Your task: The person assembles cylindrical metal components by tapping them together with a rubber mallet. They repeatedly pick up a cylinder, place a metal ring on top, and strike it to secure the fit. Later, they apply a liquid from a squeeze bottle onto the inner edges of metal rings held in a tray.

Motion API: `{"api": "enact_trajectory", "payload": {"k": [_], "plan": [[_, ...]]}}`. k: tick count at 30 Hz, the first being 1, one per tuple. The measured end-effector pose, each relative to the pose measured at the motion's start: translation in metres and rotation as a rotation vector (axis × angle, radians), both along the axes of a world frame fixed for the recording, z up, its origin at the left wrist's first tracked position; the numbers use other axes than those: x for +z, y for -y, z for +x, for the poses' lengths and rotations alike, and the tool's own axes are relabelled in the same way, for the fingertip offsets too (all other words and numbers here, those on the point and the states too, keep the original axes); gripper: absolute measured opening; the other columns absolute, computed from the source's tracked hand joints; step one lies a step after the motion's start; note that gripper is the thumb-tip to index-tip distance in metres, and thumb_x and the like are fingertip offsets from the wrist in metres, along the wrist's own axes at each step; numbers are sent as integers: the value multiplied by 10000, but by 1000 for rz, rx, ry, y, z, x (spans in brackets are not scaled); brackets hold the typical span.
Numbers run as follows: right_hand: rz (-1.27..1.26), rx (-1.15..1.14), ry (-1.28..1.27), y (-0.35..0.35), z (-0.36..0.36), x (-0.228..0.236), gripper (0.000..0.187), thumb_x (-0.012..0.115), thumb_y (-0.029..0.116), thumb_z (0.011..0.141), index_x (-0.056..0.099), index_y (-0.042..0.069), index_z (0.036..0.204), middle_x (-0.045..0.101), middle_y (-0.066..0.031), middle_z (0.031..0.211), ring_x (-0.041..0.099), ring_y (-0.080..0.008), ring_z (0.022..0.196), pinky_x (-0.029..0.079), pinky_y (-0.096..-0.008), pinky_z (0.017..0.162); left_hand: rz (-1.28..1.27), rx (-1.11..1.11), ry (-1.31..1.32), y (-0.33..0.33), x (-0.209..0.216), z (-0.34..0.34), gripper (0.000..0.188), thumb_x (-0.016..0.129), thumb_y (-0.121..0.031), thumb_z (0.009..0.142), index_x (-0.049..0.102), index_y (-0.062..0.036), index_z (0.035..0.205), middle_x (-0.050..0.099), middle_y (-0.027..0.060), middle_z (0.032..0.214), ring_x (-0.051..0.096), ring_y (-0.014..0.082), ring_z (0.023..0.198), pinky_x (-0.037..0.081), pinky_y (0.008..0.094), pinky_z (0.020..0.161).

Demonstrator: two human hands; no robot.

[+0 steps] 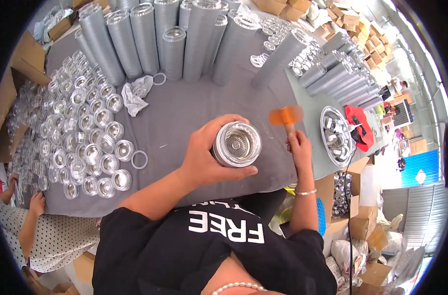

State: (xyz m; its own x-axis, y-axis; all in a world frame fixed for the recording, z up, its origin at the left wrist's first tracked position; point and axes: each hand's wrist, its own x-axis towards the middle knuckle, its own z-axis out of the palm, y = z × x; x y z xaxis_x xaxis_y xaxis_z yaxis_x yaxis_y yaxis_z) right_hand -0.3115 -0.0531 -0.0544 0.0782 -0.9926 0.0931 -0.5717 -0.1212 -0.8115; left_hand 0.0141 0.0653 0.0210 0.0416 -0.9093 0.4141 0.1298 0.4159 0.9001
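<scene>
My left hand (209, 152) is wrapped round a clear, round jar-like piece (238, 144) with a shiny perforated metal inside, held over the grey cloth. In my right hand (299, 146) is the wooden handle of an orange-headed mallet (286, 115), raised to the right of the jar and apart from it. The mallet's head is slightly blurred. Left of my left hand, many clear round pieces (92, 153) with metallic centres stand in a wide cluster. A loose clear ring (140, 160) lies at the cluster's edge.
Tall grey stacked columns (198, 42) line the table's far side. A crumpled white cloth (137, 93) lies before them. At the right are a metal tray (335, 135) of small silvery parts and a red bag (359, 129). Another person's hand (37, 203) is at the far left.
</scene>
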Motion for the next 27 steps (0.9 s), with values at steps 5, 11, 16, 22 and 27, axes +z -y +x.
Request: {"api": "enact_trajectory", "payload": {"k": [5,11,16,22,27], "plan": [[-179,243,90,-35,63,176,299,552,299,1044,626,13,1002,557,14,691,494,-69,580,387,-235,525,-9,34,4,-3,-1,3,771,965,-268,608,605,-6,1238,694,101,1137,675,179,1032,523,322,913],[-447,606,-422,-48,116,239,319,575,324,1012,632,10,1007,584,-39,679,534,-133,543,409,-276,506,-20,23,91,0,1,3,745,951,-273,614,610,-10,1222,698,97,1099,678,185,1007,525,326,901],[-399,533,-495,-68,133,295,343,625,357,984,612,27,1077,611,-46,680,600,-166,581,461,-306,546,-70,65,31,2,-4,4,737,941,-306,619,617,-18,1215,701,104,1086,687,206,986,529,337,893],[-205,952,-544,-82,118,274,296,690,280,943,631,23,1078,708,-32,779,713,-270,707,530,-414,619,-153,145,213,5,-3,8,726,928,-288,627,613,-10,1219,700,114,1094,688,216,997,528,343,895],[-260,533,-269,-91,87,247,394,766,213,871,649,20,1194,704,-125,817,689,-267,696,531,-387,632,-134,82,140,3,0,5,736,930,-269,619,606,-5,1225,696,115,1106,687,224,1000,525,343,904]]}}
